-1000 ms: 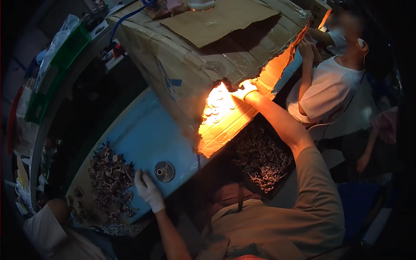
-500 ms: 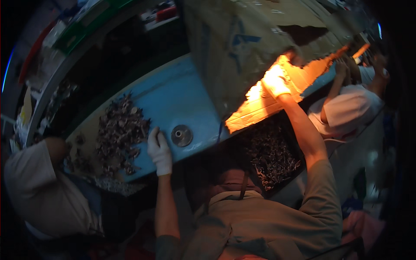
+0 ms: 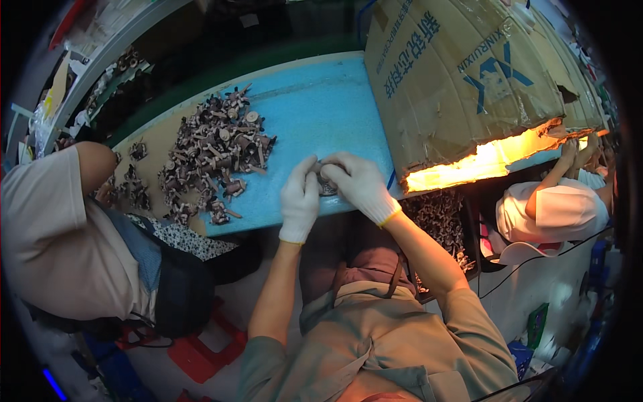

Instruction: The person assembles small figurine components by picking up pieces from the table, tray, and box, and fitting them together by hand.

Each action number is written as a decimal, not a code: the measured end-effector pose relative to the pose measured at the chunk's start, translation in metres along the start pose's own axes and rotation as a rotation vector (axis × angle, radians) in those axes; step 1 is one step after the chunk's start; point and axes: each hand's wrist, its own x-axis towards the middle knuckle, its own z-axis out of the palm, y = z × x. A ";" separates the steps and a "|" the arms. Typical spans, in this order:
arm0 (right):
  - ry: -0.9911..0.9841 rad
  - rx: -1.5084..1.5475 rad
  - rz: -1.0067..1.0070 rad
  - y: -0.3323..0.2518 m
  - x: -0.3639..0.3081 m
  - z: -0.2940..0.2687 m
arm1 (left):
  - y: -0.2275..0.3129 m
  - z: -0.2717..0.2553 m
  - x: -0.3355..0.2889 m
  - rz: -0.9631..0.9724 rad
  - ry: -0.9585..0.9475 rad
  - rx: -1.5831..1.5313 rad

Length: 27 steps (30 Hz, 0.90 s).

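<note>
Both my hands wear white gloves and meet over a small round metal part (image 3: 326,181) lying on the blue table mat (image 3: 315,114). My left hand (image 3: 299,201) curls against the part's left side. My right hand (image 3: 362,184) covers its right side, fingers bent over it. Most of the part is hidden between the gloves. A heap of small brown-grey metal pieces (image 3: 214,151) lies on the mat to the left of my hands.
A big cardboard box (image 3: 469,74) with a glowing orange opening along its lower edge stands on the table at right. A dark tray of small parts (image 3: 442,221) sits below it. One person in a white shirt (image 3: 47,241) sits at left, another (image 3: 556,208) at right.
My right hand has come back from the glowing box opening to the round part on the mat. My left hand now touches that part too. The view has swung left.
</note>
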 end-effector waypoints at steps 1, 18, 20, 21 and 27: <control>-0.003 -0.089 -0.058 0.002 0.006 0.006 | -0.003 0.002 -0.001 0.034 0.019 0.030; 0.060 -0.052 -0.020 0.049 -0.087 -0.013 | -0.013 0.007 0.004 0.019 -0.033 0.107; -0.047 -0.152 0.073 0.090 -0.135 -0.062 | -0.004 0.007 0.000 -0.029 -0.025 0.047; 0.069 -0.300 0.146 0.131 -0.155 -0.076 | 0.001 0.010 0.000 -0.032 -0.023 0.055; 0.056 -0.962 0.572 0.299 -0.194 -0.130 | 0.008 0.021 -0.006 0.011 0.053 0.134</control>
